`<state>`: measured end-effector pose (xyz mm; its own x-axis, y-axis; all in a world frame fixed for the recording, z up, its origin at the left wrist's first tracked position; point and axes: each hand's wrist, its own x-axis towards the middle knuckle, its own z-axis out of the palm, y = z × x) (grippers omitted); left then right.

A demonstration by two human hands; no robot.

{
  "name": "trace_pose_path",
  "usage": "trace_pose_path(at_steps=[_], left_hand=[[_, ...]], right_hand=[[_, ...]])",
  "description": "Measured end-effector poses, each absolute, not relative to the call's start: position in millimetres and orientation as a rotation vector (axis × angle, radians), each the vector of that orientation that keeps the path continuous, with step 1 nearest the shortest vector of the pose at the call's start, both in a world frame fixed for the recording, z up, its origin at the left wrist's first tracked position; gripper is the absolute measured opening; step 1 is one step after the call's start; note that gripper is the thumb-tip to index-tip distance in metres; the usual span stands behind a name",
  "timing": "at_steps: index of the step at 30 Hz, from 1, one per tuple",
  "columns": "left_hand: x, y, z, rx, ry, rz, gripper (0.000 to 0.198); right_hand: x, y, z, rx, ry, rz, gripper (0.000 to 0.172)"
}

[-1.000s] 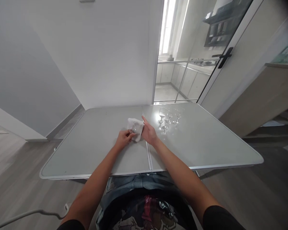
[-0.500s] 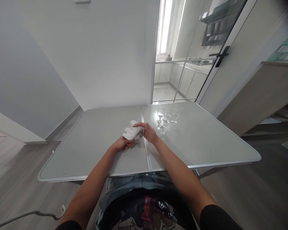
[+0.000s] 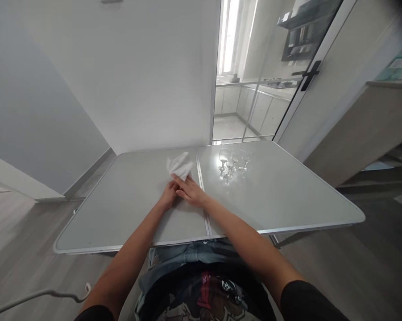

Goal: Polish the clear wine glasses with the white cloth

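Observation:
A bunched white cloth (image 3: 180, 166) stands up above my two hands over the middle left of the table. My right hand (image 3: 190, 191) reaches across with its fingers pressed against the lower part of the cloth. Close beside it, my left hand (image 3: 169, 194) is closed, its fingers curled in under the right hand. The stemmed glass that showed in my left hand a moment ago is now covered by the cloth and hands. Several clear stemmed glasses (image 3: 224, 157) stand upright in a group on the right half of the table.
The pale folding table (image 3: 127, 214) has a metal seam (image 3: 199, 171) across its middle. Its far edge meets a white wall (image 3: 154, 89) and a glass door (image 3: 247, 98) with a black handle (image 3: 310, 76). A grey cable (image 3: 50, 292) shows at lower left.
My right hand has moved left and down, close against my left hand. The cloth has shifted up and away from me, and the glass in my hands has gone out of sight.

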<state>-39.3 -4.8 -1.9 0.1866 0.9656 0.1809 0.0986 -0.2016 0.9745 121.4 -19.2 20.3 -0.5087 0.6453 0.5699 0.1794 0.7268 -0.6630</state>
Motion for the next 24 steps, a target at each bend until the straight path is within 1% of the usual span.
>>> trace_pose_path(at_steps=[2, 4, 6, 9, 11, 13, 15, 18, 21, 24], left_hand=[[-44, -4, -3, 1.628, 1.027, 1.195, 0.041], [-50, -4, -1, 1.812, 1.056, 1.156, 0.036], [-54, -5, 0, 2.041, 1.186, 1.039, 0.030], [-56, -9, 3, 2.297, 1.417, 0.850, 0.024], [-57, -12, 5, 2.392, 1.447, 0.758, 0.024], [-57, -15, 9, 2.449, 1.359, 0.698, 0.023], [-57, -18, 14, 2.450, 1.264, 0.709, 0.024], [-55, -21, 21, 2.325, 1.189, 0.804, 0.033], [-48, -23, 23, 2.076, 1.120, 0.939, 0.042], [-39, -21, 21, 1.789, 1.057, 1.065, 0.047]], right_hand=[[120, -18, 22, -0.609, -2.216, 0.451, 0.060], [121, -16, 27, -0.616, -2.265, 0.324, 0.054], [126, -13, 30, -0.622, -2.265, 0.294, 0.047], [134, -9, 33, -0.692, -2.174, 0.399, 0.039], [140, -6, 33, -0.759, -2.039, 0.588, 0.043], [145, -3, 32, -0.791, -1.834, 0.864, 0.055], [148, -1, 34, -0.780, -1.590, 1.154, 0.069], [147, -2, 38, -0.708, -1.270, 1.478, 0.085], [140, -7, 41, -0.597, -1.105, 1.576, 0.088], [129, -13, 40, -0.532, -1.058, 1.508, 0.082]])
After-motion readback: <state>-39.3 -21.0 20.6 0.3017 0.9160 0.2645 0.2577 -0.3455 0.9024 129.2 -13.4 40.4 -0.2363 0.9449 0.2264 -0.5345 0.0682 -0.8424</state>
